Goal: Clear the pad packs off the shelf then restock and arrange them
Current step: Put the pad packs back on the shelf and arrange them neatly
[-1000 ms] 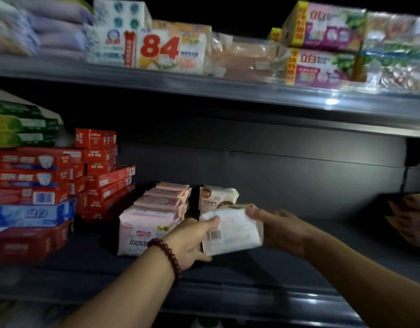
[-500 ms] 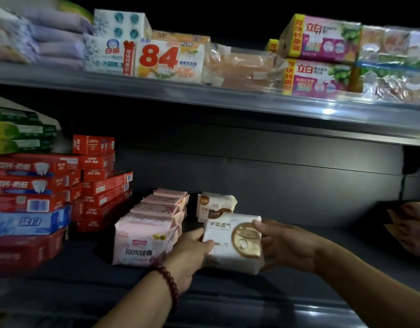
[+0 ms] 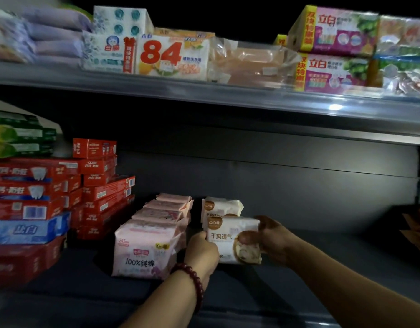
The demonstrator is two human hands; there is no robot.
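Lowering pack (image 3: 230, 240) face-front, flipped from barcode side — left hand (image 3: 202, 253) and right hand (image 3: 272, 240) grip its ends; restock advancing.

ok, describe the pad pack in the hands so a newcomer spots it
On the dark lower shelf, right of the red toothpaste boxes, stands a row of pink plastic pad packs. Right of that row, the left hand and right hand grip a white plastic pad pack with a brown round logo. It is white, not pink, and in front of its unheld white twin.
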